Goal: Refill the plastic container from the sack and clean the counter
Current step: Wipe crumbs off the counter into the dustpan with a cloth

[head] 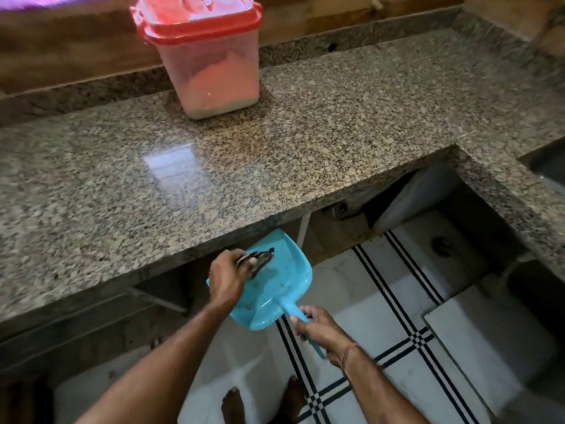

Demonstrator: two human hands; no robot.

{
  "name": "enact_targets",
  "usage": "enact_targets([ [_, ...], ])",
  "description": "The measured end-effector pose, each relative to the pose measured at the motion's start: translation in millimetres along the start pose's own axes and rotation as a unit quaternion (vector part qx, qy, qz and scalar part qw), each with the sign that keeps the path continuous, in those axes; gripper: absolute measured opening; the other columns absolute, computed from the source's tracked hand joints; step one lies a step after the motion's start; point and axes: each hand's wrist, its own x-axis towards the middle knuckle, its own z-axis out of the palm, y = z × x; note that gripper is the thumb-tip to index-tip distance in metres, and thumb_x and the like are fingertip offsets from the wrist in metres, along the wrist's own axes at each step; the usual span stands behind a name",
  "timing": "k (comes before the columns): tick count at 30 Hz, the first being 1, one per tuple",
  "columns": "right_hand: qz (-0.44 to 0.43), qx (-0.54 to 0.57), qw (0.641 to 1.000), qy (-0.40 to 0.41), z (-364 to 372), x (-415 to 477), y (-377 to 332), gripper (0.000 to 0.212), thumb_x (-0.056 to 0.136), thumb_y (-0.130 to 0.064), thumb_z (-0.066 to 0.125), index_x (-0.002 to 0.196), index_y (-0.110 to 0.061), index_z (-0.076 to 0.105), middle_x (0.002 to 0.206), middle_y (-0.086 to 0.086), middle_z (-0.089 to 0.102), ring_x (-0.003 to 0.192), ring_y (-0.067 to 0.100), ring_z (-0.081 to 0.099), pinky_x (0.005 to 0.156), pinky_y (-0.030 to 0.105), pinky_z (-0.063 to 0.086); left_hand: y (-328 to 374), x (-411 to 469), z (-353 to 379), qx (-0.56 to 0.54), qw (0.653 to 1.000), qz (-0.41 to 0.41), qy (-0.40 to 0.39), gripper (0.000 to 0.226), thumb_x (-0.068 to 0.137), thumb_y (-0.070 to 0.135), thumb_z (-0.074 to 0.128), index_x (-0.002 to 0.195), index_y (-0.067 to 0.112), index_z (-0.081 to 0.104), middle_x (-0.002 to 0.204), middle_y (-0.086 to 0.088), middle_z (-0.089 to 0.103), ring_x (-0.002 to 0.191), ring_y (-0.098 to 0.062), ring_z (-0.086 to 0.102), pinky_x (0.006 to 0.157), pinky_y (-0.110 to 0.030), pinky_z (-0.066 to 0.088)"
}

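Observation:
A plastic container (211, 65) with a red lid, closed, stands at the back of the granite counter (275, 142), partly filled with a pale powder. A blue dustpan (276, 286) is held just below the counter's front edge. My right hand (318, 328) grips its handle. My left hand (227, 278) holds a dark cloth (260, 260) bunched over the pan's mouth. The sack (415, 194) shows only as a pale shape under the counter.
The counter turns an L to the right, where a dark sink edge (547, 163) shows. Below lies a white tiled floor (382, 289) with black stripes. My bare feet (263, 402) stand close to the cabinet front.

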Motion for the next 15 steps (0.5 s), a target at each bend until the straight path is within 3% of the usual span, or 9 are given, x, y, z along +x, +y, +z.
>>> enact_targets([
  [4,-0.016,-0.061,0.997,-0.039,24,-6,2,0.014,0.096,-0.023,0.065,0.099,-0.01,0.068,0.073,-0.008,0.061,0.07,0.009,0.054,0.068,0.027,0.049,-27,-11,-44,-0.071,0.993,-0.066,0.067,0.017,0.09,0.03,0.074,0.099,0.016,0.078,0.092,-0.003,0.074,0.088,-0.02,0.067,0.072,-0.03,0.045],
  [7,-0.034,-0.113,0.989,-0.087,60,-10,1,0.01,0.097,-0.023,0.065,0.088,-0.019,0.066,0.071,-0.009,0.062,0.07,0.01,0.056,0.068,0.026,0.049,-64,-30,-78,-0.101,0.981,-0.12,0.111,0.017,0.091,0.028,0.073,0.097,0.013,0.077,0.09,-0.004,0.075,0.088,-0.023,0.069,0.073,-0.036,0.051],
  [11,-0.048,-0.183,0.969,-0.158,132,-15,1,0.012,0.097,-0.027,0.066,0.086,-0.024,0.064,0.073,-0.007,0.064,0.069,0.007,0.056,0.066,0.021,0.047,-137,-90,-127,-0.147,0.942,-0.226,0.198,0.018,0.095,0.03,0.07,0.095,0.013,0.075,0.09,-0.006,0.077,0.084,-0.025,0.068,0.067,-0.033,0.042],
  [15,-0.054,-0.258,0.934,-0.24,226,-18,21,0.009,0.098,-0.021,0.068,0.092,-0.017,0.065,0.074,-0.001,0.063,0.068,0.011,0.055,0.063,0.021,0.047,-231,-181,-180,-0.161,0.876,-0.342,0.3,0.023,0.095,0.031,0.07,0.1,0.01,0.076,0.095,-0.014,0.077,0.091,-0.033,0.069,0.069,-0.031,0.039],
])
